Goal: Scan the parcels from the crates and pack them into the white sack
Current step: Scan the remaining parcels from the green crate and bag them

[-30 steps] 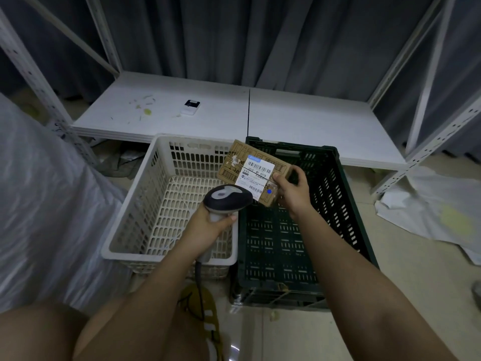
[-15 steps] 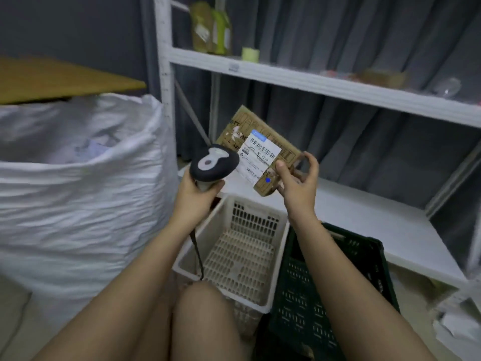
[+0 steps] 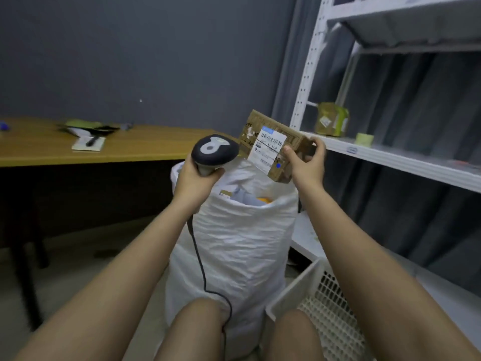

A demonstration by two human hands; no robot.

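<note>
I see the flat brown cardboard parcel (image 3: 273,144), its white barcode label facing me, tilted above the open mouth of the crinkled woven white sack (image 3: 234,230). My right hand (image 3: 307,165) pinches its right end, thumb on the label side. My left hand (image 3: 195,181) grips the rounded black-and-grey barcode scanner (image 3: 214,152). A perforated white plastic crate (image 3: 320,303) sits just right of the sack.

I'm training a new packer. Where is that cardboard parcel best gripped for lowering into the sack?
By its short right end, coming from the right, as the right hand grips the cardboard parcel now: thumb on the labelled face, fingers behind. It is flat and thin, and this likely keeps the barcode label uncovered.
</note>
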